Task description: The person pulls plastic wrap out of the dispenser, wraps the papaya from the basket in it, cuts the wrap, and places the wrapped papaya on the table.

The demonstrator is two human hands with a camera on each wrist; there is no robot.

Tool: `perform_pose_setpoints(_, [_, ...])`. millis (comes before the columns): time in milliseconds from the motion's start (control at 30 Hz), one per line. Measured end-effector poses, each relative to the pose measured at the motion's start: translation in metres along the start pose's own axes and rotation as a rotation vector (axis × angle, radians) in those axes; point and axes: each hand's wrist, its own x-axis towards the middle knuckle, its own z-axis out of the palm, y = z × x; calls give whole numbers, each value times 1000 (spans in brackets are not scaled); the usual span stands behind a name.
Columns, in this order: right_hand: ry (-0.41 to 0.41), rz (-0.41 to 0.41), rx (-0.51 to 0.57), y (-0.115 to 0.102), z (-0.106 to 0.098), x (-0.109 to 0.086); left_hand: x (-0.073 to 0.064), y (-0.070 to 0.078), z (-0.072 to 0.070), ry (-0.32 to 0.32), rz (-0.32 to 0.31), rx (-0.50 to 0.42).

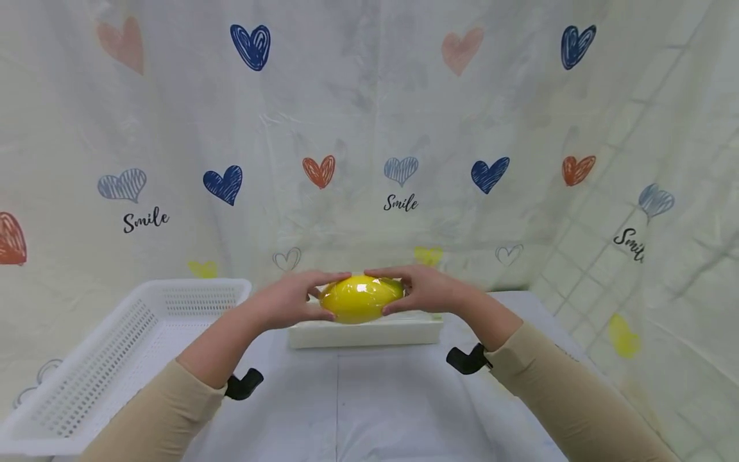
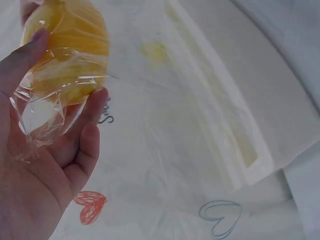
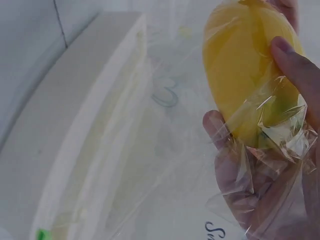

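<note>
Both hands hold a yellow mango-like fruit (image 1: 359, 300) with a greenish end, wrapped in clear plastic film. It is raised in front of a long white box. My left hand (image 1: 296, 298) grips the fruit's left end, thumb on one side and fingers on the other. At the opposite end, my right hand (image 1: 428, 290) grips it the same way. Crumpled clear film (image 2: 42, 117) bunches out toward the left palm in the left wrist view. More loose film (image 3: 280, 130) gathers by the right palm, around the fruit's greenish end.
Behind the hands, the long white box (image 1: 365, 335) lies on a white-covered table (image 1: 398, 398). A white perforated basket (image 1: 86, 378) stands to the left. A curtain (image 1: 346, 96) printed with hearts hangs at the back and along the right.
</note>
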Motion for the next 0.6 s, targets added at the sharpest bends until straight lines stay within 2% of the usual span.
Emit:
perform_pose_setpoints(133, [-57,14,47,9,28,-15,-14,-7,29,-49,-37,-85])
perform_pose_setpoints(233, [-76,15,78,20,51,-22,-20,-16,50,-80,-30,-144])
perform_pose_setpoints(333, [-78,32,80,29,70,-27,-23,-24,66,-98,-31,-160])
perform_pose_setpoints(467, [-56,58,33,36,85,-30,-22,-34,78,-120,-28,-195])
perform_pose_setpoints(600, [-34,54,-48,36,85,-31,-19,-42,81,-130,-13,-240])
